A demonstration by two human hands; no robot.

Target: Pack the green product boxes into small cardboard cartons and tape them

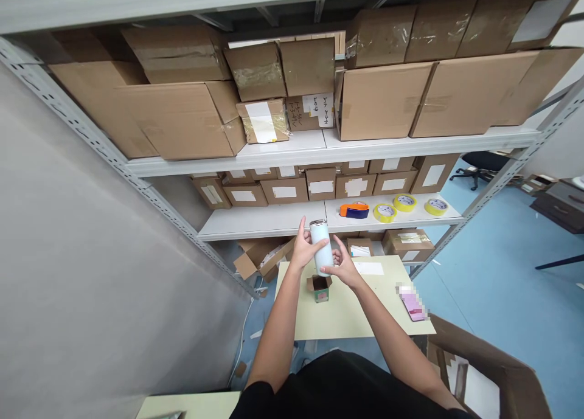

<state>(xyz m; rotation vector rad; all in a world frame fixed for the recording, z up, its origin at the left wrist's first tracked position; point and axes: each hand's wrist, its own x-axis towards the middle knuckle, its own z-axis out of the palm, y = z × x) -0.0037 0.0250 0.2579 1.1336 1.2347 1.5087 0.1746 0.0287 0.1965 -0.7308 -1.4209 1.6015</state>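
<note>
A pale blue tumbler with a shiny metal rim is held up, slightly tilted, over the cream table. My left hand grips its upper left side, thumb across the front. On the lower right side, my right hand has its thumb near the base and its fingers behind, index finger raised. Just below the tumbler stands a small green and brown carton with its top flaps open. The far sides of the tumbler and some fingertips are hidden.
Ahead, a metal shelf rack holds many cardboard boxes. Yellow tape rolls and an orange and blue tape dispenser lie on its middle shelf. The cream table bears a pink item. A large open carton stands at lower right.
</note>
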